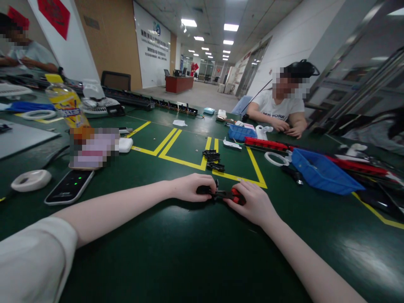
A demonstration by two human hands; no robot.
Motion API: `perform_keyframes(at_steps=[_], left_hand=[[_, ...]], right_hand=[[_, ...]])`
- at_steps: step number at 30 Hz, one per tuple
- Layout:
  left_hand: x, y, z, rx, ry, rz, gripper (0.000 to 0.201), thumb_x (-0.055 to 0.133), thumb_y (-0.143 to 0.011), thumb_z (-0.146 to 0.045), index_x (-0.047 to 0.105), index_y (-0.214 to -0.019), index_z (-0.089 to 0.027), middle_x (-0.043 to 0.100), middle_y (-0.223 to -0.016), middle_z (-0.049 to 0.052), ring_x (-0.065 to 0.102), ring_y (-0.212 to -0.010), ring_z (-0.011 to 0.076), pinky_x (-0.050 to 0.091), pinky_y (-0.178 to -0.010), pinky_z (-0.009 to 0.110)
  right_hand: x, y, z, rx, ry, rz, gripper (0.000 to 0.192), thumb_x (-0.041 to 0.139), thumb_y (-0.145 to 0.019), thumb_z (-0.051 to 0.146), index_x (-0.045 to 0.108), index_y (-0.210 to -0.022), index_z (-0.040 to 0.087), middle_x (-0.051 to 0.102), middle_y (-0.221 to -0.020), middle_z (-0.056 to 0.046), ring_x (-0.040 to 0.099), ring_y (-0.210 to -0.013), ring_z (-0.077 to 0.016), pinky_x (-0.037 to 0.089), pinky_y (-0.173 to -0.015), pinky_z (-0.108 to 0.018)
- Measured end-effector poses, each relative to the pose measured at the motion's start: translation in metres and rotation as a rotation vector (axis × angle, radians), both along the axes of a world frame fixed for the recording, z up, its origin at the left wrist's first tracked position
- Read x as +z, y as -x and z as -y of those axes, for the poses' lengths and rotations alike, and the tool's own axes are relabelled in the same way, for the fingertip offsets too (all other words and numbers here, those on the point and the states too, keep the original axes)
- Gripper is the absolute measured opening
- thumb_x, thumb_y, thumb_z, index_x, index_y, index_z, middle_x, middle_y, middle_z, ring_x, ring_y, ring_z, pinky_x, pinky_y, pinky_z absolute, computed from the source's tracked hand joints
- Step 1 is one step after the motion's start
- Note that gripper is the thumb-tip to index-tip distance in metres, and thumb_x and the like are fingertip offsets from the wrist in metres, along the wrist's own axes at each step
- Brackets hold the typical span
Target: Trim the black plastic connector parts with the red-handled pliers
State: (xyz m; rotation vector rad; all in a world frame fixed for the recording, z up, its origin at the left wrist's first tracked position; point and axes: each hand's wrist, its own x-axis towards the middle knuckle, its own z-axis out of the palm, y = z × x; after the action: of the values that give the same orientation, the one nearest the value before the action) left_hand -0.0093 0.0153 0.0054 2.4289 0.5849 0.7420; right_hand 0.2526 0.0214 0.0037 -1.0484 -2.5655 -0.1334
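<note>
**Two hands on one small black-and-red part, green worktop**

Open office hall, ceiling light panels. Green worktop [189, 252] marked with yellow tape lines [176, 160]. Two blue bins: near one [318, 172], far one [240, 132]. One seated person [279, 107] across the worktop, hands resting. One yellow bottle [66, 103]. One small pile of black parts [213, 160] beyond the hands. Left hand [191, 188] and right hand [252, 202] both clenched on the black-and-red part [222, 194], which lies low on the worktop between them.

Green table [189, 252], lit office hall.
</note>
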Motion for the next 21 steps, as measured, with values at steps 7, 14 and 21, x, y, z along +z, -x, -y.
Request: perform_keyframes(at_steps=[7,14,21], left_hand=[[-0.001,-0.001,0.000,0.042,-0.016,-0.015,0.017,0.060,-0.088,-0.016,0.060,-0.105,-0.016,0.064,-0.106,0.009,0.062,-0.097,0.0184,0.049,-0.085,0.029],[-0.005,-0.001,-0.004,0.062,-0.061,0.000,0.011,0.059,-0.089,-0.018,0.061,-0.099,-0.015,0.065,-0.100,0.008,0.062,-0.094,0.0177,0.048,-0.084,0.028],[-0.011,0.000,-0.010,0.072,-0.044,0.077,0.006,0.060,-0.089,-0.019,0.062,-0.091,-0.015,0.065,-0.100,0.009,0.062,-0.093,0.0176,0.049,-0.083,0.028]], right_hand=[[0.001,0.000,0.000,-0.002,0.020,-0.007,0.027,0.060,-0.084,0.046,0.058,-0.084,0.019,0.064,-0.084,-0.008,0.061,-0.079,-0.0232,0.046,-0.067,-0.033],[0.002,0.000,0.000,0.014,-0.004,0.012,0.027,0.059,-0.084,0.047,0.056,-0.081,0.020,0.063,-0.081,-0.007,0.061,-0.074,-0.0217,0.044,-0.063,-0.032],[0.000,-0.001,-0.004,0.029,-0.011,0.013,0.028,0.058,-0.085,0.048,0.056,-0.082,0.020,0.063,-0.079,-0.007,0.060,-0.071,-0.0210,0.045,-0.061,-0.031]])
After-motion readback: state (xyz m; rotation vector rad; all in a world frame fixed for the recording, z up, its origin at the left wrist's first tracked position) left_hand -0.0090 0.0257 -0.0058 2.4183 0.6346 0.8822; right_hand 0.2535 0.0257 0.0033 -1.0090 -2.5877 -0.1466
